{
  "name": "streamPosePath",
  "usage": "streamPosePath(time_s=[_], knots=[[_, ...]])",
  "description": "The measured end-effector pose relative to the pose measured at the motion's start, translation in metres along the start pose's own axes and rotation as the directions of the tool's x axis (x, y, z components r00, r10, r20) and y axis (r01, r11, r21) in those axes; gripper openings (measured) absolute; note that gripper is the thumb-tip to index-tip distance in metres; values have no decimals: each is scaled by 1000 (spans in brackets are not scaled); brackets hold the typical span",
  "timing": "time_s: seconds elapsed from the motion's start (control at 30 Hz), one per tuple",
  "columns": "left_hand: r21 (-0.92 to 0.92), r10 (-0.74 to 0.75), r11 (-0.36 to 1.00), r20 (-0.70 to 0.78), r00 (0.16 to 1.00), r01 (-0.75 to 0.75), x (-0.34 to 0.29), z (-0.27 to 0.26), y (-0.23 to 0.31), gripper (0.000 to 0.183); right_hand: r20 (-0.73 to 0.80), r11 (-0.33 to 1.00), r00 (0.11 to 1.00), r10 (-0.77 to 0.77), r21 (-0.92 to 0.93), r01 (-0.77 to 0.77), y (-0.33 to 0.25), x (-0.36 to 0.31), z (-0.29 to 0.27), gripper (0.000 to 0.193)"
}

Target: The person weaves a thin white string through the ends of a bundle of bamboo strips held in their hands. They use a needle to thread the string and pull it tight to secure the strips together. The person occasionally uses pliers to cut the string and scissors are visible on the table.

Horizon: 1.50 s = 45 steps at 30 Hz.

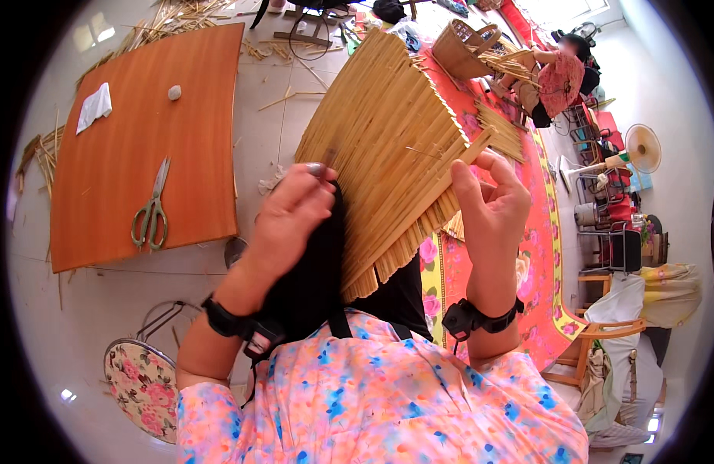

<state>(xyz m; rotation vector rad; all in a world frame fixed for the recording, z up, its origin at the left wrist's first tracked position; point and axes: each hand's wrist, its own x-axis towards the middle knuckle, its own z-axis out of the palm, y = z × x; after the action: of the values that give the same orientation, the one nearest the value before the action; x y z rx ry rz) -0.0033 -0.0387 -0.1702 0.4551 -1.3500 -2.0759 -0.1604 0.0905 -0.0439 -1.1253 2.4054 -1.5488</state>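
Observation:
Across my lap lies a fan-shaped panel of straw-coloured stalks (388, 116) laid side by side, with a stitched, jagged right edge. A flat pale strip (426, 197) runs slantwise over its lower part. My right hand (492, 197) pinches the upper end of this strip between thumb and fingers at the panel's right edge. My left hand (291, 216) is closed at the panel's left edge, slightly blurred. A small greyish, shiny thing shows at its fingertips, too smeared to name. Thin needle-like lines (425, 151) lie on the panel near the right hand.
At left, an orange-brown table (194, 139) holds green-handled scissors (152, 209), a white cloth (95, 107) and a small pale lump (174, 93). A floral stool (144, 387) stands below it. On the right are a red floral mat (538, 271), a basket (459, 50), a fan (641, 149) and a seated person (558, 77).

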Motion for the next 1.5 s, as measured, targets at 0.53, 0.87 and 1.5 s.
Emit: streamPosePath(time_s=[0.53, 0.87, 1.5], knots=[[420, 480, 747, 195, 855, -515, 3, 62, -6, 11, -8, 999, 1000, -15, -46, 15, -2, 1, 5, 24], [447, 548, 699, 167, 819, -559, 5, 69, -14, 13, 60, 824, 977, -205, -527, 206, -19, 15, 15, 23], [428, 470, 734, 240, 849, -528, -28, -11, 67, 22, -58, 774, 784, -618, -222, 593, -59, -9, 22, 28]])
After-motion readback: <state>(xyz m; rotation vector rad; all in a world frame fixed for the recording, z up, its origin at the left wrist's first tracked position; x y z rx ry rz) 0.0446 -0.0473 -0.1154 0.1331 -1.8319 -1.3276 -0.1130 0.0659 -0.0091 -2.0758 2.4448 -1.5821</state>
